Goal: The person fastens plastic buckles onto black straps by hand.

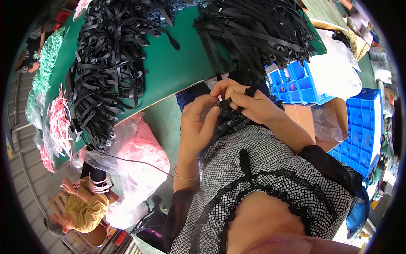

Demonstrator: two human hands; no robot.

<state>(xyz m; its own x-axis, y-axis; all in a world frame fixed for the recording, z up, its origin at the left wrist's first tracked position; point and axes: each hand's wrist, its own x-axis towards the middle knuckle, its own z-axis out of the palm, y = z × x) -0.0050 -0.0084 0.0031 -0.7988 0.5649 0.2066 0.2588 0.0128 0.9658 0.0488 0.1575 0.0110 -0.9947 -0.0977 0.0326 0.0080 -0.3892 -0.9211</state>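
Observation:
Close in front of my body, both hands work on a black strap (225, 105) at the table's edge. My left hand (196, 122) is closed, its thumb and forefinger pinching one end of it. My right hand (253, 103) grips the same strap from the other side with thumb and bent fingers, and a loop of black strap (251, 90) sticks up there. The exact shape of the held end is hidden by the fingers. Below my hands, a bunch of small black pieces (235, 123) lies at my lap.
On the green table (169, 63) lie two big heaps of black straps (111, 67) (258, 31). Green straps (48, 59) and pink straps (59, 120) lie far left. A bag of pink straps (141, 148) stands below. Blue crates (359, 131) and a cardboard box (301, 120) stand right. Another person (86, 199) sits lower left.

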